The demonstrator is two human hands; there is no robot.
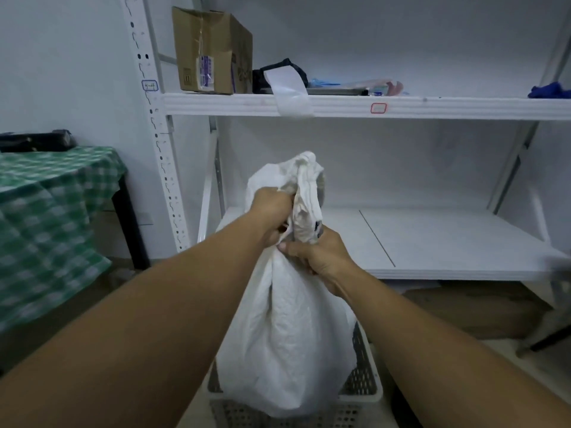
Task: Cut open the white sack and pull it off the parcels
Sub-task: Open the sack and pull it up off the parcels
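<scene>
hands first: the left hand [272,211] is closed tight around the bunched neck of the crumpled white woven plastic sack [287,341], and the right hand [318,253] is clenched on the same gathered fabric just below and nearer the person. the sack hangs stretched from that grip with its lower end sitting in the grey perforated plastic basket [364,384] on the floor, in front of the white metal shelving unit [340,108]. no parcels show; whatever is inside is hidden by the fabric. no blade or scissors are visible in either hand, so it looks to me like the pulling stage, though i cannot tell if the bottom is already cut.

to do this well, i'd say keep both fists stacked on the neck and draw straight up, not toward the shelf edge close behind it. a slow, even lift should let the contents slide out into the basket; a jerk could tip the light basket or catch a parcel in a fold. if it sticks, shake the neck gently rather than hauling harder.
</scene>
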